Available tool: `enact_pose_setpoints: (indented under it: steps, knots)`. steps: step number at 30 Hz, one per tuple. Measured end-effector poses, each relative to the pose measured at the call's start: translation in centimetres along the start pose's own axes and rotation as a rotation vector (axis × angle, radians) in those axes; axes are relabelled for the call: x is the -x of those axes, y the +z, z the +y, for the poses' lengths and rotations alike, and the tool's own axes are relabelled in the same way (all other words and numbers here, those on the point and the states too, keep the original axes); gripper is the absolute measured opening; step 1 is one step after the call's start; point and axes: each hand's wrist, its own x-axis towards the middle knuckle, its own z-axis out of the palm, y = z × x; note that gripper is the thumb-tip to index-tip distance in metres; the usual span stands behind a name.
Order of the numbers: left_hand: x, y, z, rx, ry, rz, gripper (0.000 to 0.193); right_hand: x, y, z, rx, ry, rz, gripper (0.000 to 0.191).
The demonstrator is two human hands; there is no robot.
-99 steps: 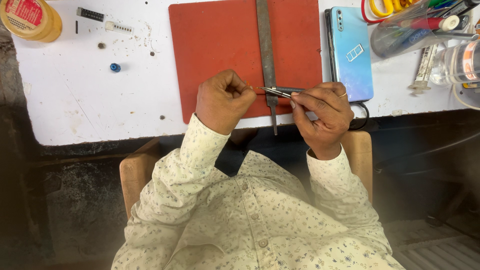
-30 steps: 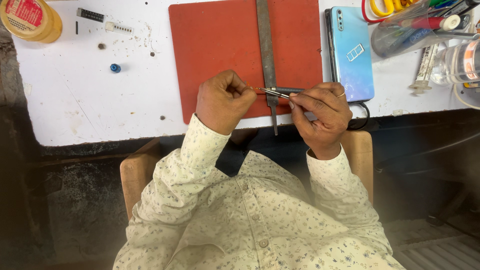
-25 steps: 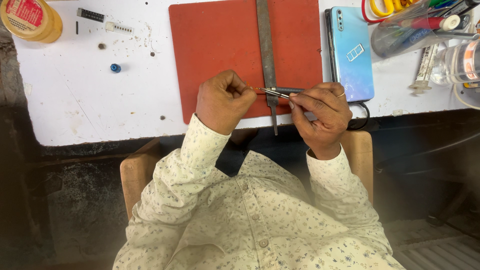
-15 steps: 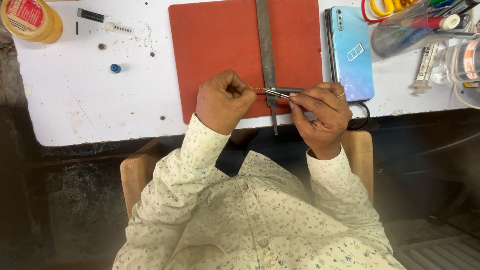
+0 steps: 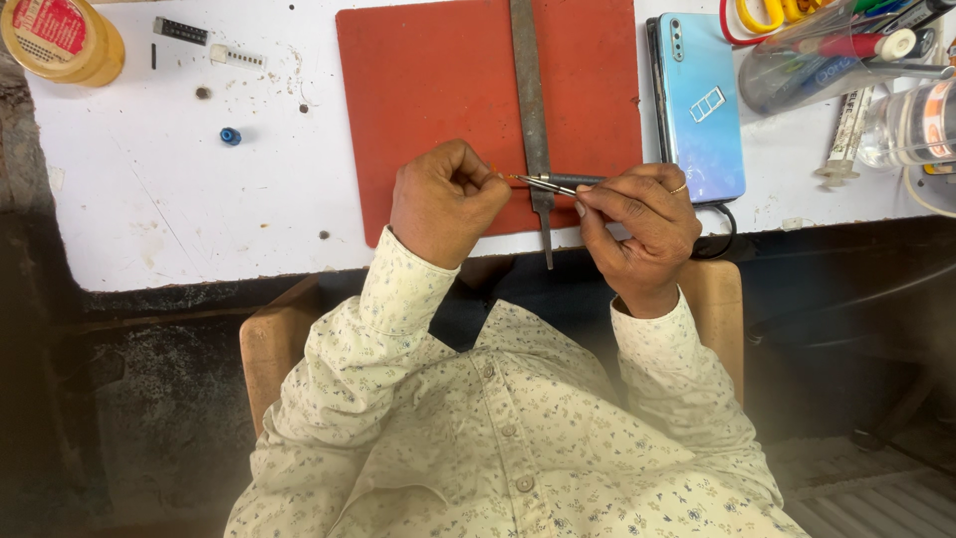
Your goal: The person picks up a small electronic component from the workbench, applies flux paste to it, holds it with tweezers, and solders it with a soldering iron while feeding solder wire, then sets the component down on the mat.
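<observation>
My left hand (image 5: 445, 200) is curled into a fist over the near edge of a red mat (image 5: 438, 90), pinching something tiny that I cannot make out. My right hand (image 5: 642, 221) grips metal tweezers (image 5: 546, 183), whose tips point left and meet the left hand's fingertips. A long grey metal file (image 5: 529, 100) lies lengthwise down the mat, its tang passing under the tweezers and over the table's front edge.
A light blue phone (image 5: 697, 100) lies face down right of the mat, with a small card tray on it. At far right are a clear pouch of pens (image 5: 827, 50), scissors (image 5: 762, 15) and a syringe (image 5: 846, 130). A yellow jar (image 5: 62, 40) and small parts sit at left.
</observation>
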Motion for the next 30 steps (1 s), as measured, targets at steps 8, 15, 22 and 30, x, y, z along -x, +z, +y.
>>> enact_pose_setpoints:
  steps: [8, 15, 22, 30]
  knots:
    - [-0.02, -0.04, -0.10, -0.001, 0.005, 0.001, 0.016, 0.06, 0.05, 0.15, 0.007, -0.005, 0.003, 0.020]
    - [-0.07, -0.01, -0.21, -0.006, 0.008, -0.003, 0.017, 0.14, 0.08, 0.07, 0.004, 0.002, 0.003, 0.019]
    - [-0.03, -0.02, -0.04, -0.007, -0.008, -0.002, 0.017, 0.07, 0.03, 0.03, 0.009, 0.000, 0.004, 0.019]
    - [-0.07, -0.08, 0.02, -0.013, -0.008, -0.004, 0.018, 0.13, 0.09, -0.03, 0.003, -0.001, 0.009, 0.020]
